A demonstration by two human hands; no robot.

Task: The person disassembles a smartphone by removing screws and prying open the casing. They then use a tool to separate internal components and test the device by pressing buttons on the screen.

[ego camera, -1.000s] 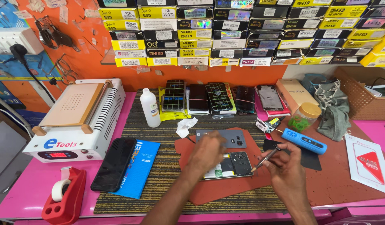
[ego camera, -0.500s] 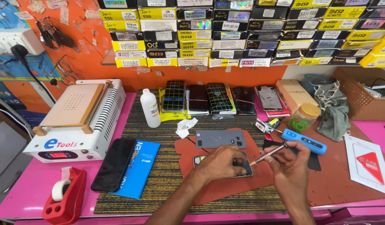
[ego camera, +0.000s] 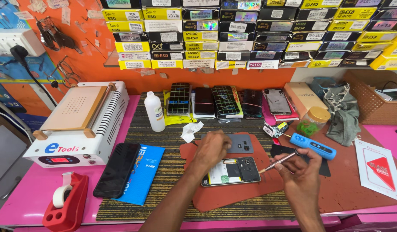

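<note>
Nearby: left hand point(ego camera: 213, 148) fingers press grey cover point(ego camera: 240, 143); right hand point(ego camera: 298, 172) fingers grasp screwdriver point(ego camera: 277, 162) beside opened phone point(ego camera: 231, 171).

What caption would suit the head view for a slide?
Left hand steadies an opened phone on a red mat; right hand holds a screwdriver.

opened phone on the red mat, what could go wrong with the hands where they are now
1. The screwdriver tip in the right hand points at the opened phone; a slip might scratch its exposed parts.
2. The left hand rests over the phone's top edge and touches the grey back cover; it could nudge either across the red mat.
</note>
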